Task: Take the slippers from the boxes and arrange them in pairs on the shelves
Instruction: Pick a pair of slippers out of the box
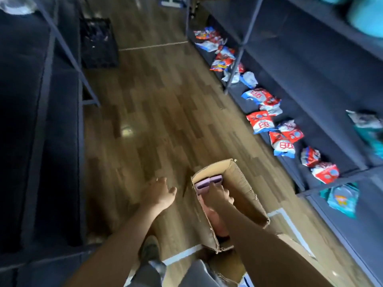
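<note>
Grips the purple slippers at the far end of the cardboard box on the floor with the right hand, and holds the left hand loose, with nothing in it, just beside the box's left wall.

Two hands in shot, left hand and right hand, one open cardboard box, two purple slippers, one pink slipper, one black crate, two shelf units, and seven red-and-white packets this side of the post, with more beyond too blurred to count.
</note>
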